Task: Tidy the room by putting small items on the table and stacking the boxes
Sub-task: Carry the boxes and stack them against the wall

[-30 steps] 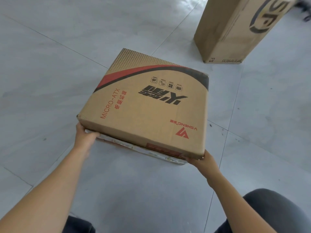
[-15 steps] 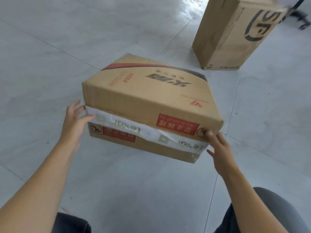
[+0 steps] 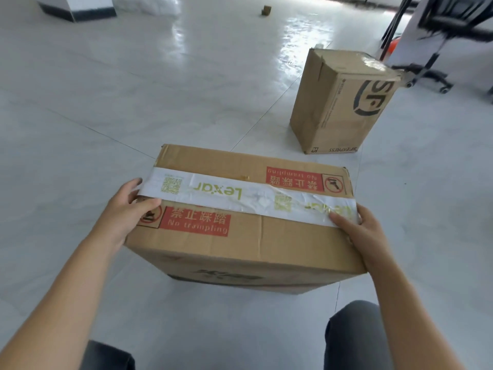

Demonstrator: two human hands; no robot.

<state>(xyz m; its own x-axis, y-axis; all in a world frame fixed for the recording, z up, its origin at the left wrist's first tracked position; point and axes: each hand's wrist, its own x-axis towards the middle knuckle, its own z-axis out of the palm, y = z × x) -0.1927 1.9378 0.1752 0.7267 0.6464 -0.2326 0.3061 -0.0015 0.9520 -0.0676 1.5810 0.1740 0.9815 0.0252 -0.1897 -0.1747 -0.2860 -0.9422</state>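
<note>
The flat cardboard box (image 3: 248,236) is showing a sealed face upward, with white Lexar tape (image 3: 240,196) running across it between red "No trampling" labels (image 3: 196,220). The left hand (image 3: 125,206) is gripping its left end and the right hand (image 3: 357,225) its right end, with the thumbs lying on top. It is hanging over the floor (image 3: 106,102), between the knees (image 3: 352,332) and a taller box (image 3: 333,108) that is standing taped shut. The closed flaps are hiding what is in both boxes.
</note>
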